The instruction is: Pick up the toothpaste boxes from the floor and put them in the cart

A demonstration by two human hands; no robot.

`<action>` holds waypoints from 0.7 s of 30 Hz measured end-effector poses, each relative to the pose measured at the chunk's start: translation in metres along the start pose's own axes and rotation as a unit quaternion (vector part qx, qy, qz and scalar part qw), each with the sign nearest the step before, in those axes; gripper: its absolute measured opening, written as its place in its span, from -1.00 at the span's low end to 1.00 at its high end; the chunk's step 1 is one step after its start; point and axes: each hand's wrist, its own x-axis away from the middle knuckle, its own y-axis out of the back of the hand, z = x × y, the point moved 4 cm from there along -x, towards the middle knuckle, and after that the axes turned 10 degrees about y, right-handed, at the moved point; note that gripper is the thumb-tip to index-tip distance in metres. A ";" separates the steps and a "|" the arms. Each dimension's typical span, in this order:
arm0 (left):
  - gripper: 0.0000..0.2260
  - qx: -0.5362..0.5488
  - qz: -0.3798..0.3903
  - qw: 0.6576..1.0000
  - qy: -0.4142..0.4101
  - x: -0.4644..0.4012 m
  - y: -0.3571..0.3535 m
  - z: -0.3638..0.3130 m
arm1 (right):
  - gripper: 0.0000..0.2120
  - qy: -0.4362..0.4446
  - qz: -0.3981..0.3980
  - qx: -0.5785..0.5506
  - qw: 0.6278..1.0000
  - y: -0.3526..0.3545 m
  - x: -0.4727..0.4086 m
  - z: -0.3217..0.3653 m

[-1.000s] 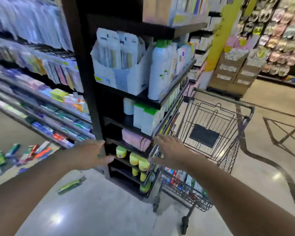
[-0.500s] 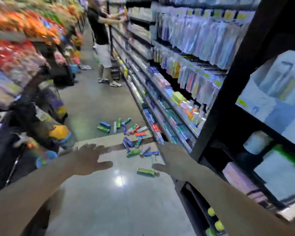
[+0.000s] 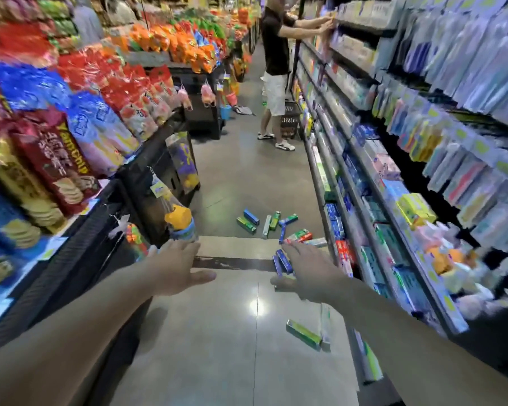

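- Toothpaste boxes (image 3: 272,227) lie scattered on the polished grey floor (image 3: 217,332) of a shop aisle, close to the foot of the shelving (image 3: 364,200) on the right; snack bags (image 3: 71,127) fill the left side.
- Left hand (image 3: 176,266) and right hand (image 3: 311,273) both reach forward with fingers straight and spread, holding nothing.
- Most boxes lie beyond the fingertips; one green box (image 3: 304,334) lies nearer, below the right forearm.
- Another shopper (image 3: 276,63) stands far down the aisle.

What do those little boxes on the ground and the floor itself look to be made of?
Toothpaste boxes: probably thin printed card with a glossy coat, given their sharp edges and bright print. Floor: likely polished concrete or stone, smooth and shiny, mirroring a ceiling light.
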 end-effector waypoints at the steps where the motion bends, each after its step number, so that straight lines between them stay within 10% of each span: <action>1: -0.15 0.005 0.006 1.000 0.004 -0.010 0.001 0.001 | -0.16 0.019 0.007 0.002 1.000 0.001 -0.014 -0.002; 21: -0.21 0.000 0.072 0.997 -0.005 -0.331 0.066 0.110 | -0.09 -0.002 0.062 0.012 0.998 0.035 -0.377 -0.023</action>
